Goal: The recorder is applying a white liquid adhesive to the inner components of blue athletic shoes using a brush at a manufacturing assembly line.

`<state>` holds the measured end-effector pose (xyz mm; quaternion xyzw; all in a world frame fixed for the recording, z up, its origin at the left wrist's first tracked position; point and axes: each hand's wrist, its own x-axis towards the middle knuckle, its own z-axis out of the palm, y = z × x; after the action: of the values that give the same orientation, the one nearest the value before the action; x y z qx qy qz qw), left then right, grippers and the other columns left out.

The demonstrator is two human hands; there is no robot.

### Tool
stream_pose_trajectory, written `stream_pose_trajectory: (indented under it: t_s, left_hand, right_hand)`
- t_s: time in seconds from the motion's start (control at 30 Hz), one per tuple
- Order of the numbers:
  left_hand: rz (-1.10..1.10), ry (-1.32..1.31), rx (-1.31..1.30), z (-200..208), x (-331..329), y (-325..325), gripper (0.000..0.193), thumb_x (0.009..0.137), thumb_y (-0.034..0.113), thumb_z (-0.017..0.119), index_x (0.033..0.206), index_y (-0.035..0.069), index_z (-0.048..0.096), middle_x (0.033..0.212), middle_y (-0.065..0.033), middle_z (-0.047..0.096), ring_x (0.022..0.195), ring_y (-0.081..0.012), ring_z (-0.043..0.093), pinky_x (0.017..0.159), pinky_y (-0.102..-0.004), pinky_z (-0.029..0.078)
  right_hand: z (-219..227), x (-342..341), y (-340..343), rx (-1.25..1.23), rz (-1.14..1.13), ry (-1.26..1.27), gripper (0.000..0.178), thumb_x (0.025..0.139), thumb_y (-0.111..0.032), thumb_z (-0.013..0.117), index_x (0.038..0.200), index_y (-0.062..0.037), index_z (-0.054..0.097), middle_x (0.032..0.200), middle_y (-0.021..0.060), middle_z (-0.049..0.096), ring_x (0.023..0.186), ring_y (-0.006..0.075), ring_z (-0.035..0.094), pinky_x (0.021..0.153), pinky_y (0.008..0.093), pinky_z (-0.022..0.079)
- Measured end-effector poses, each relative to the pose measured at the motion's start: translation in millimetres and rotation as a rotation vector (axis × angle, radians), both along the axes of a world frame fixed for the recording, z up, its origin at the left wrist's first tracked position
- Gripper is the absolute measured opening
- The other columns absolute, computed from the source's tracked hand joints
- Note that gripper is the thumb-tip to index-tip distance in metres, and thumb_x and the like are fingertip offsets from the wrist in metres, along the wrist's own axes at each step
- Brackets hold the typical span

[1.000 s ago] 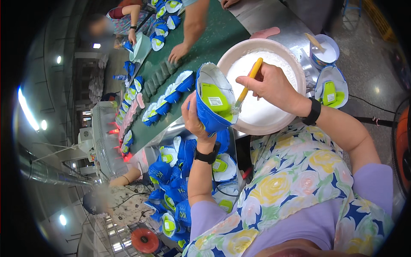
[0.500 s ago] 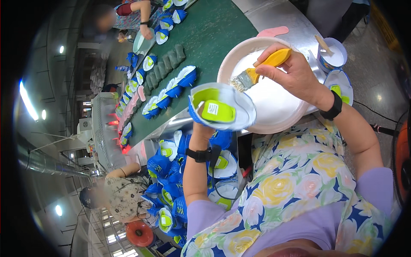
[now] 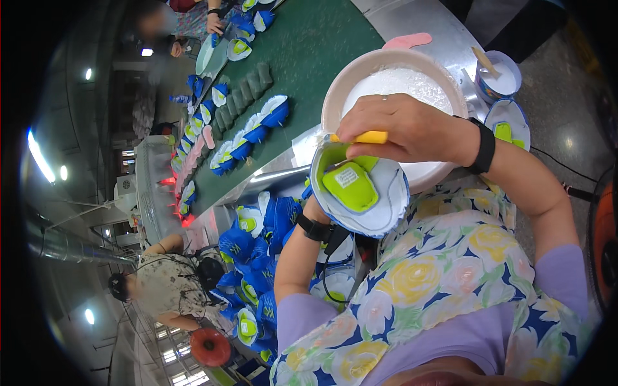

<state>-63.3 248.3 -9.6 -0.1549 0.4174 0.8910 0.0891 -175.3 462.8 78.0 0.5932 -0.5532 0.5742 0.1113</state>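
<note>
My left hand (image 3: 314,210) holds up a blue-edged shoe upper (image 3: 391,186) with a white inside and a lime-green tongue; most of its fingers are hidden behind the upper. In my right hand (image 3: 409,125) is a paintbrush with a yellow handle (image 3: 372,137), gripped over the upper's far edge. The brush's bristles are mostly hidden by my fingers and the upper. Just beyond, a pale pink basin (image 3: 333,100) holds white liquid (image 3: 402,83), partly covered by my right hand and forearm.
Blue and white uppers stand in a row (image 3: 248,138) on the green conveyor belt (image 3: 309,58). More uppers are heaped (image 3: 257,248) at my left. A small bucket (image 3: 502,80) with a brush stands right of the basin. Two co-workers (image 3: 174,283) are at the left and far left.
My right hand has turned over and come down with the brush from above the basin to the upper's edge. My left hand has shifted the upper right and nearer, tilting it.
</note>
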Motion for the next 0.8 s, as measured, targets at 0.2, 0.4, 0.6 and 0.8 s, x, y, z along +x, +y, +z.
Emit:
stream_pose_trajectory:
  t_s: [0.2,0.4,0.6,0.8]
  left_hand:
    - [-0.058,-0.004,0.084,14.5,11.6,1.2,0.044,0.099,0.032,0.051,0.135,0.007,0.051,0.127,-0.0106,0.062,0.112,-0.0250,0.063,0.094,-0.0406,0.054]
    - [0.027,-0.082,0.038,20.2,18.2,-8.5,0.041,0.099,0.031,0.051,0.133,0.007,0.053,0.126,-0.0108,0.063,0.109,-0.0237,0.065,0.090,-0.0379,0.056]
    - [-0.120,-0.013,-0.485,26.5,13.8,-15.4,0.044,0.099,0.037,0.053,0.133,0.009,0.052,0.124,-0.0104,0.062,0.109,-0.0223,0.064,0.092,-0.0392,0.056]
    - [-0.099,0.074,-0.339,22.5,0.4,-6.6,0.043,0.099,0.034,0.054,0.133,0.009,0.052,0.124,-0.0106,0.062,0.109,-0.0225,0.064,0.092,-0.0392,0.056]
  right_hand:
    - [-11.9,-10.8,8.5,0.190,-0.104,-0.187,0.020,0.090,-0.022,0.068,0.096,-0.0039,0.061,0.081,0.0145,0.065,0.072,0.0308,0.065,0.063,0.0343,0.051]
    - [-25.0,-16.7,30.6,0.425,-0.194,-0.307,0.030,0.088,-0.027,0.070,0.094,0.0007,0.063,0.068,0.0168,0.063,0.063,0.0305,0.064,0.057,0.0338,0.049]
    - [-14.7,-19.7,32.4,0.253,-0.192,-0.316,0.026,0.089,-0.025,0.070,0.097,-0.0012,0.063,0.076,0.0142,0.065,0.068,0.0263,0.065,0.061,0.0306,0.049]
    - [-23.9,-18.0,26.5,0.173,-0.169,-0.093,0.018,0.088,-0.020,0.070,0.094,-0.0055,0.061,0.079,0.0108,0.062,0.071,0.0297,0.062,0.065,0.0359,0.049]
